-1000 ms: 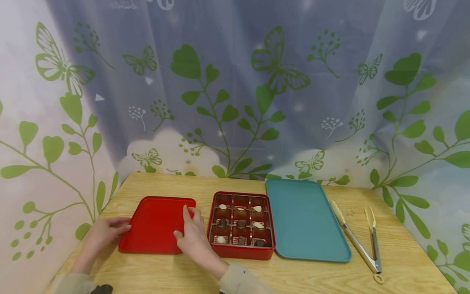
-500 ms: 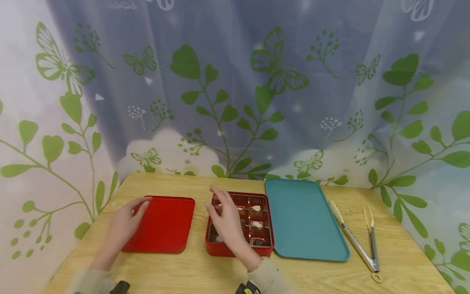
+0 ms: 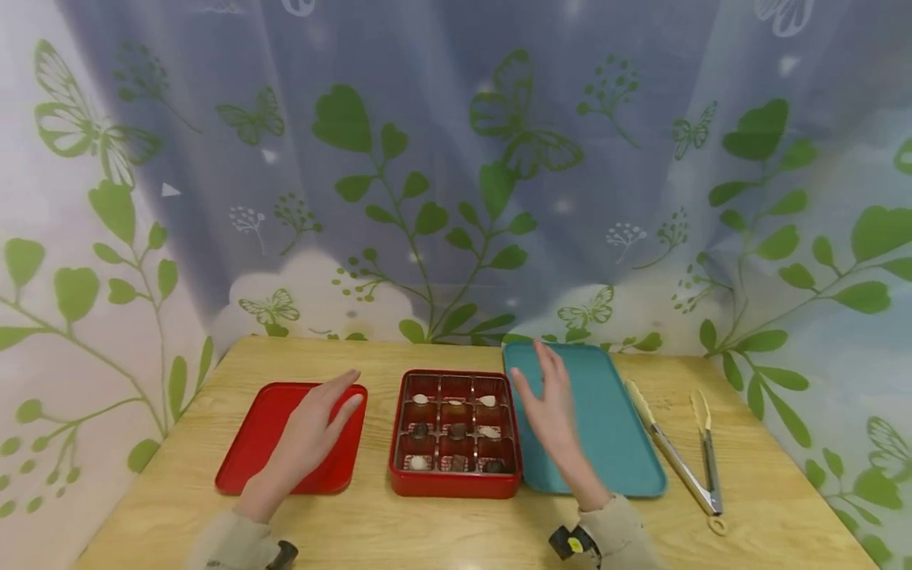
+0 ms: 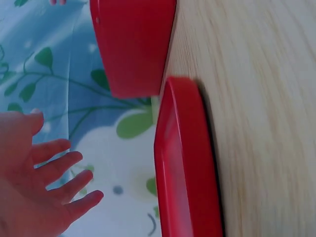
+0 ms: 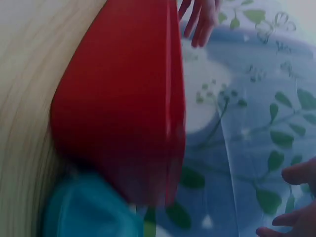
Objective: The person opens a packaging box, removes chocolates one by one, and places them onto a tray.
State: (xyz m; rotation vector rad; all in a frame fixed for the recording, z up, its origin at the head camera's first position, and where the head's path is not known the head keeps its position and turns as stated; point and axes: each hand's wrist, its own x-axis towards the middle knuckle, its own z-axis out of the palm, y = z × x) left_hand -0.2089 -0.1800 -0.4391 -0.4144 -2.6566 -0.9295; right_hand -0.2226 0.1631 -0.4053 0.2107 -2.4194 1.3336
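Head view: your left hand is up over the red tray, and your right hand is over the blue tray. Both have fingers spread and hold nothing. The red box sits between them, maybe so both hands can reach it. Its little walls likely keep the chocolates from bumping. The tongs lie right of the blue tray, spread wide. You can't read any brand or label here.
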